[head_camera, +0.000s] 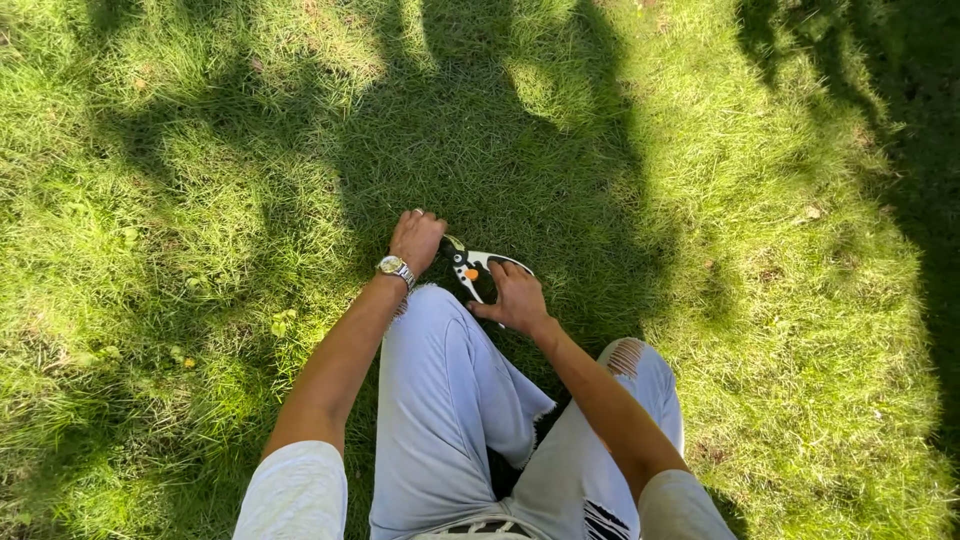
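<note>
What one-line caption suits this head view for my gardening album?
Kneeling on sunlit grass, right hand grips black pruning shears while the left hand presses into the turf.

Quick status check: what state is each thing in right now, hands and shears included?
Pruning shears: gripped by the handles, blades pointing at the grass, handles spread apart.
Right hand: closed around the shears' handles.
Left hand: down in the grass beside the blades, wristwatch on.
Grass: uncut, partly shaded.
Jeans: ripped at the knee.
</note>
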